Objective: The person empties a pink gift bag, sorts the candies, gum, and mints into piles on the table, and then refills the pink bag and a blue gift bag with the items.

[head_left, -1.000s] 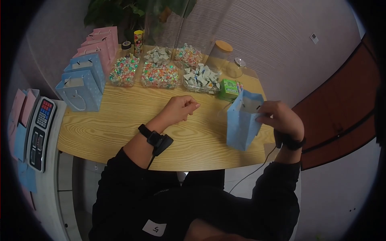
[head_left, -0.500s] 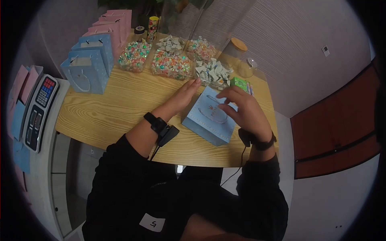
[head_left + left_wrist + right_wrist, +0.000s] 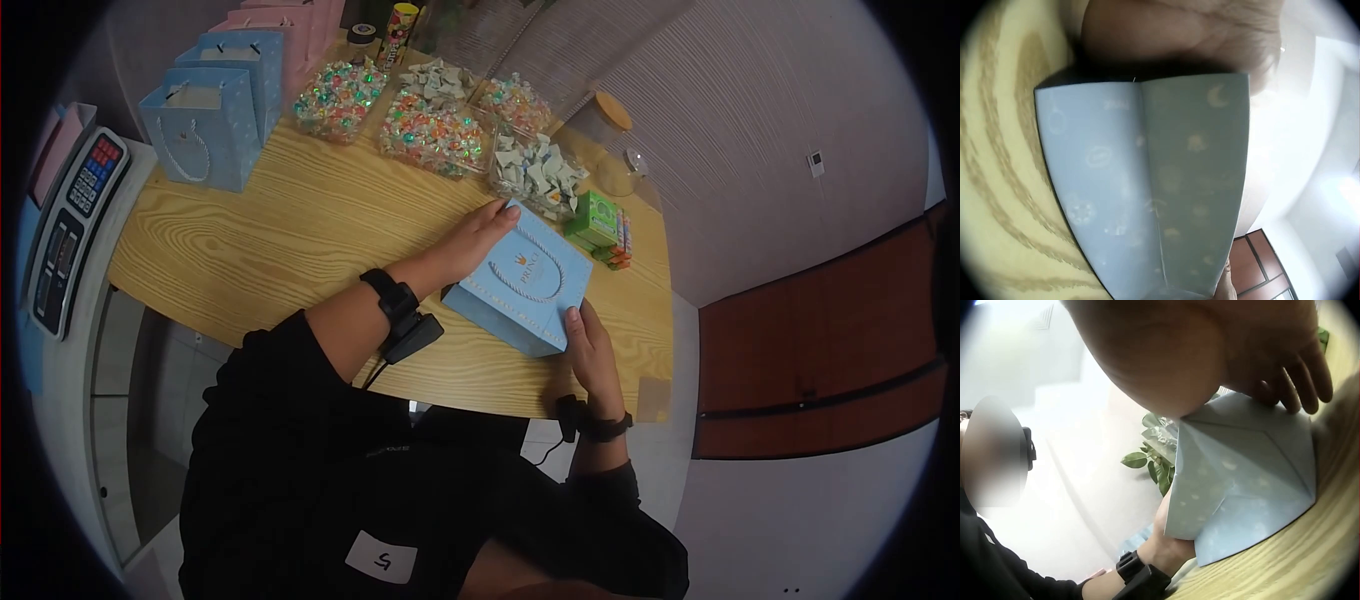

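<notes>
A light blue paper gift bag [image 3: 530, 275] with a white rope handle and a gold crown print lies on the table, its printed face upward. My left hand [image 3: 472, 243] rests along its left side, the thumb at the far edge. In the left wrist view the palm [image 3: 1179, 37] lies against the creased side panel. My right hand [image 3: 592, 352] presses the bag's right side, thumb on the near right edge. The right wrist view shows the fingers [image 3: 1300, 381] of that hand stretched fairly straight along the bag. The left fingers are mostly hidden.
Trays of wrapped candy [image 3: 432, 135] stand along the back, with a green box [image 3: 592, 220] at their right. Blue gift bags [image 3: 200, 130] and pink ones line the far left. A lidded glass jar [image 3: 597, 120] stands behind, and a scale [image 3: 75, 225] sits on the left counter.
The bag came from the right, held upright by its rim, and now lies in front of me. My right hand released it, then moved to its right side. My left hand moved against its left side.
</notes>
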{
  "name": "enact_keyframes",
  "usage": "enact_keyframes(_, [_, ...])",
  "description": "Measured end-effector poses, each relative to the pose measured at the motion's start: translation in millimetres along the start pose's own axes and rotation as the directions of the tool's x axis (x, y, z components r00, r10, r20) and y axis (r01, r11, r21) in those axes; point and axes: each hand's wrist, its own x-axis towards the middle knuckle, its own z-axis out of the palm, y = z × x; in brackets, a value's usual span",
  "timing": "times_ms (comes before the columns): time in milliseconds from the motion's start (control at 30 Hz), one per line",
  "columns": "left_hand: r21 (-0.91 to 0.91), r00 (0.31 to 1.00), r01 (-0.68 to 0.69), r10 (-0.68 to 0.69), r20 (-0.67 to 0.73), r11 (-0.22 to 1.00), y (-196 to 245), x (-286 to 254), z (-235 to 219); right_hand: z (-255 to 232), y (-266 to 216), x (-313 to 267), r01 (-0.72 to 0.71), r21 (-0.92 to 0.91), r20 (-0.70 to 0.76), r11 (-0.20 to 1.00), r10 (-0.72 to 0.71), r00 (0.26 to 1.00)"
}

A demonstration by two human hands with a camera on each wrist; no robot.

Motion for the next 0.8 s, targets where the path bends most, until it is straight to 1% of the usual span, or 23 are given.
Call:
enact_keyframes(33, [0.002, 0.999, -0.032, 0.032, -0.020, 0.999, -1.9, 1.2, -0.2, 3.4, -1.5, 3.5, 0.006, -0.027, -0.009, 1.000, -0.006, 1.000])
enact_keyframes(67, [0.005, 0.999, -0.034, 0.034, -0.032, 0.999, -4.1, 1.3, -1.2, 6.1, -2.7, 6.8, 0.013, -0.055, -0.017, 0.998, -0.013, 1.000])
enact_keyframes(100, [-0.053, 0.998, -0.013, 0.010, -0.060, 0.999, -3.3, 0.3, -1.1, 7.4, -0.1, 9.8, 0.020, -0.058, -0.006, 0.998, -0.020, 1.000])
enact_keyframes(133, [-0.112, 0.996, 0.003, -0.013, -0.085, 0.994, -2.7, -0.8, -1.2, 7.6, 5.4, 12.9, 0.042, -0.013, -0.027, 0.999, -0.042, 0.999])
enact_keyframes(167, [-0.115, 0.995, -0.003, -0.008, -0.096, 0.993, -2.4, -2.3, -1.0, 7.8, 7.4, 16.0, 0.063, 0.030, -0.050, 0.998, -0.062, 0.997])
enact_keyframes(200, [-0.120, 0.992, -0.005, -0.010, -0.125, 0.993, 0.1, -4.6, -0.1, 10.0, 1.2, 18.2, 0.068, 0.025, -0.042, 0.997, -0.067, 0.997])
enact_keyframes(233, [-0.126, 0.989, -0.006, -0.013, -0.150, 0.992, 1.2, -5.8, -0.3, 13.6, -8.6, 19.5, 0.099, 0.239, -0.040, 0.966, -0.092, 0.995])
enact_keyframes(267, [-0.129, 0.988, -0.007, -0.014, -0.155, 0.992, -1.1, -5.1, -1.9, 16.1, -14.1, 21.5, 0.121, 0.445, -0.045, 0.887, -0.113, 0.993])
enact_keyframes(333, [-0.181, 0.985, 0.047, -0.076, -0.156, 0.982, -5.9, -3.9, -5.2, 12.3, -12.5, 29.1, 0.107, 0.472, -0.045, 0.875, -0.097, 0.994])
enact_keyframes(367, [-0.186, 0.985, 0.051, -0.080, -0.154, 0.981, -8.5, -3.7, -6.1, 10.2, -12.2, 33.1, 0.097, 0.500, -0.048, 0.861, -0.084, 0.995])
enact_keyframes(400, [-0.182, 0.982, 0.044, -0.075, -0.171, 0.982, -8.6, -3.6, -6.3, 8.4, -23.7, 34.2, 0.099, 0.430, -0.063, 0.897, -0.080, 0.995])
enact_keyframes(433, [-0.179, 0.980, 0.036, -0.070, -0.188, 0.983, -6.9, -4.0, -6.3, 6.7, -32.7, 35.7, 0.094, 0.428, -0.061, 0.899, -0.075, 0.995])
enact_keyframes(467, [-0.183, 0.980, 0.040, -0.074, -0.187, 0.982, -5.1, -4.8, -6.4, 5.1, -40.4, 37.1, 0.101, 0.357, -0.076, 0.928, -0.079, 0.994])
enact_keyframes(500, [-0.190, 0.973, 0.035, -0.077, -0.218, 0.981, 0.5, -6.5, -6.2, 4.4, -47.6, 38.4, 0.107, 0.286, -0.092, 0.952, -0.084, 0.992])
enact_keyframes(533, [-0.197, 0.966, 0.032, -0.081, -0.246, 0.980, 3.4, -7.3, -6.1, 5.8, -55.0, 39.8, 0.079, 0.280, -0.112, 0.957, -0.049, 0.993])
enact_keyframes(567, [-0.202, 0.967, 0.040, -0.089, -0.239, 0.979, 2.5, -6.9, -8.4, 5.6, -56.0, 43.0, 0.070, 0.280, -0.115, 0.957, -0.039, 0.993])
enact_keyframes(633, [-0.122, 0.971, 0.057, -0.083, -0.226, 0.991, 0.7, -5.1, -16.1, 2.9, -57.1, 50.0, 0.117, 0.157, -0.138, 0.981, -0.095, 0.986])
enact_keyframes(700, [-0.146, 0.969, 0.054, -0.088, -0.232, 0.988, -0.5, -5.1, -16.3, -2.3, -60.5, 54.3, 0.098, 0.171, -0.122, 0.980, -0.077, 0.990])
enact_keyframes(767, [-0.168, 0.967, 0.047, -0.087, -0.240, 0.985, 0.9, -5.9, -17.0, -8.3, -60.2, 57.0, 0.102, 0.091, -0.103, 0.991, -0.092, 0.990])
enact_keyframes(800, [-0.149, 0.967, 0.060, -0.094, -0.236, 0.987, 3.2, -6.6, -17.3, -10.6, -61.0, 57.2, 0.082, 0.075, -0.105, 0.994, -0.074, 0.992])
